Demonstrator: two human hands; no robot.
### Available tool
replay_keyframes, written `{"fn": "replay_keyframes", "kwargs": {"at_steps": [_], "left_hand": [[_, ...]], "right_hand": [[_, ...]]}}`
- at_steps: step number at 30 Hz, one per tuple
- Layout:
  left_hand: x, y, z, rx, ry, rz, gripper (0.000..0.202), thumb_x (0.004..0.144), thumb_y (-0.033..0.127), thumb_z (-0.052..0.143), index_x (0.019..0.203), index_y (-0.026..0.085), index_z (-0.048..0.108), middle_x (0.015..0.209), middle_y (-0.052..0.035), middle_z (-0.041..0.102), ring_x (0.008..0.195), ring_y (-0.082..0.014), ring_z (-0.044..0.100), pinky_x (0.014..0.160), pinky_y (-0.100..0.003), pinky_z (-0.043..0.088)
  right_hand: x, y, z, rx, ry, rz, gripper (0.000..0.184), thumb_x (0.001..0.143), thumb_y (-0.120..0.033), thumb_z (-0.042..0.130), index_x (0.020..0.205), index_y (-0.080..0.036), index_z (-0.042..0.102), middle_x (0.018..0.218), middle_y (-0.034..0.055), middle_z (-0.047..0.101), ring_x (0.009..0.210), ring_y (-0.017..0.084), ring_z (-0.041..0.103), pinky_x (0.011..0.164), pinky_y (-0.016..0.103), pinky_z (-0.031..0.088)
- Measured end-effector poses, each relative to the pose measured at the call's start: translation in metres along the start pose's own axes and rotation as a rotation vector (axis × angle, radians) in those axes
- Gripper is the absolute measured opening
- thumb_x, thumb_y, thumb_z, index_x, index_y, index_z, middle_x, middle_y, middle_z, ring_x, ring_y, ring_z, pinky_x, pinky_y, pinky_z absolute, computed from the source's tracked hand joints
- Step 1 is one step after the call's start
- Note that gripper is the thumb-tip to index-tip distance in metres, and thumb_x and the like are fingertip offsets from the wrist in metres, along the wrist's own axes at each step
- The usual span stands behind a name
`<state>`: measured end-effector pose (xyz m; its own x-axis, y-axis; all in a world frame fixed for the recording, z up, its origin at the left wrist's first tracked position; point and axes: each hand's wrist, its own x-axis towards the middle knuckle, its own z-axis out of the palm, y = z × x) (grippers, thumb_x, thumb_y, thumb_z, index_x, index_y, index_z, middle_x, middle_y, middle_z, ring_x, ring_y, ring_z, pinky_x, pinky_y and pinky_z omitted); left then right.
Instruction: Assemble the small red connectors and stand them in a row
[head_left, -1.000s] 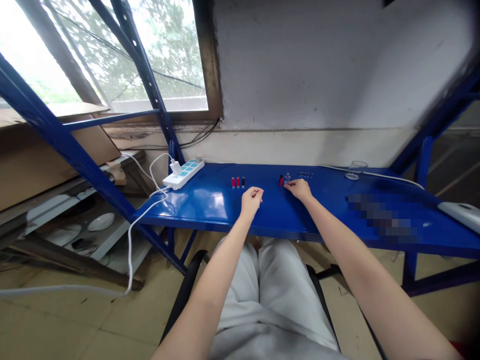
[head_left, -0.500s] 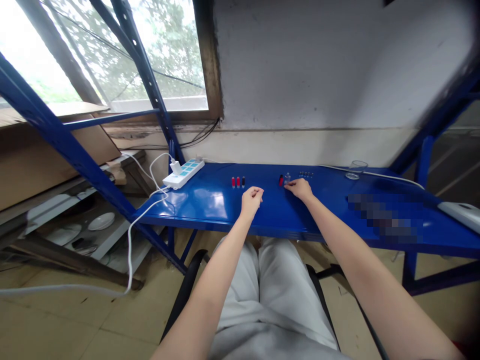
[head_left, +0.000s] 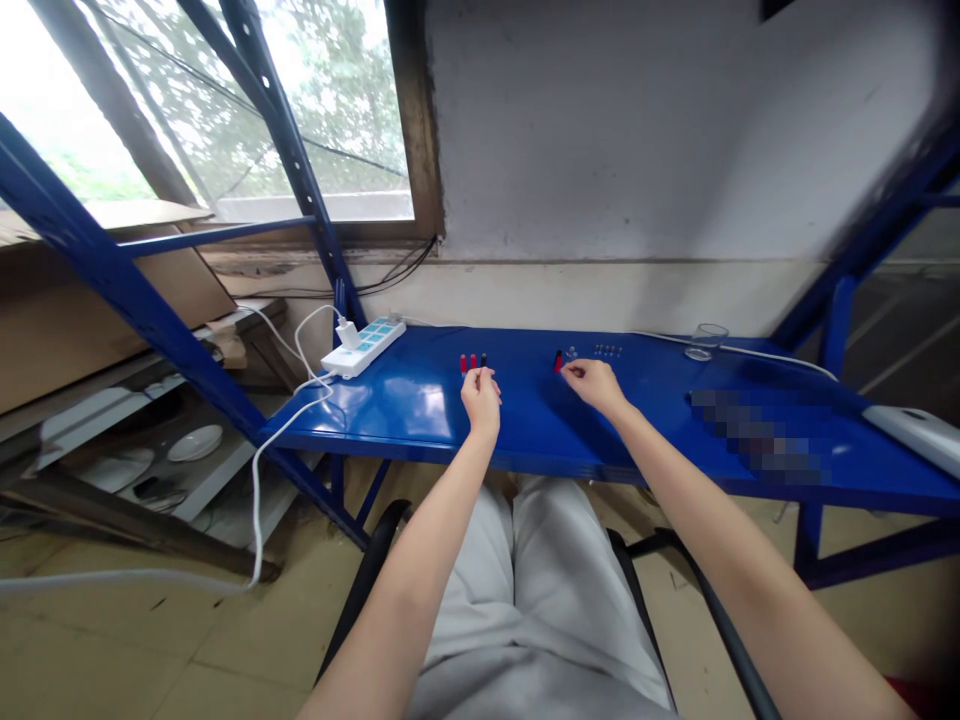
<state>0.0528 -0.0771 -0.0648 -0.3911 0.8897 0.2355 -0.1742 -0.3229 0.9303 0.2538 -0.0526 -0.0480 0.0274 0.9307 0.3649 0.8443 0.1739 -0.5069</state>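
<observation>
On the blue table (head_left: 405, 400), two small red tubes (head_left: 472, 362) and a black-topped one (head_left: 484, 360) stand in a short row. My left hand (head_left: 481, 402) is just in front of them, its fingers curled together; whatever lies in them is too small to tell. Further right, my right hand (head_left: 598, 384) has thumb and fingertips pinched beside a red-and-black tube (head_left: 558, 362). Whether those fingertips hold a small piece cannot be made out. Small clear pieces (head_left: 571, 353) lie behind the right fingertips, and several tiny clear pieces (head_left: 608, 350) sit in rows to the right.
A white power strip (head_left: 364, 347) with a plug and cable lies at the table's left end. A clear glass (head_left: 706, 342) stands at the back right, near a white cable. A blurred-out item (head_left: 757, 435) and a white device (head_left: 919, 440) are on the right.
My left hand has moved left and slightly away from me, up to the row of tubes. My right hand has shifted slightly left, from the clear pieces towards the red-and-black tube.
</observation>
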Motion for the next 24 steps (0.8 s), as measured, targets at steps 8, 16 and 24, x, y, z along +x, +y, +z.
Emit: {"fn": "replay_keyframes", "kwargs": {"at_steps": [8,16,24], "left_hand": [[0.026,0.001,-0.019,0.016,0.1,0.018,0.024,0.083,0.036,0.041,0.07,0.017,0.048,0.046,0.0059,0.041,0.035,-0.0045,0.036,0.036,-0.017,0.026],[0.017,0.001,-0.024,0.058,0.067,0.029,0.022,0.082,0.031,0.039,0.07,0.017,0.049,0.045,0.006,0.041,0.036,-0.0051,0.036,0.038,-0.017,0.026],[0.015,0.003,-0.025,0.059,0.08,-0.014,0.022,0.082,0.032,0.038,0.07,0.017,0.049,0.045,0.006,0.04,0.036,-0.0051,0.035,0.038,-0.018,0.026]], "right_hand": [[0.002,-0.056,0.052,0.113,-0.242,-0.318,0.021,0.078,-0.025,0.052,0.089,-0.019,0.069,0.087,0.0049,0.067,0.076,0.015,0.059,0.071,0.025,0.044],[0.035,-0.088,0.098,0.086,-0.183,-0.094,0.031,0.072,-0.035,0.061,0.1,-0.02,0.063,0.1,0.005,0.065,0.092,0.019,0.058,0.077,0.031,0.042],[0.043,-0.097,0.105,0.047,-0.235,-0.008,0.03,0.069,-0.037,0.063,0.095,-0.023,0.064,0.102,0.0032,0.066,0.101,0.023,0.056,0.083,0.036,0.038]]}}
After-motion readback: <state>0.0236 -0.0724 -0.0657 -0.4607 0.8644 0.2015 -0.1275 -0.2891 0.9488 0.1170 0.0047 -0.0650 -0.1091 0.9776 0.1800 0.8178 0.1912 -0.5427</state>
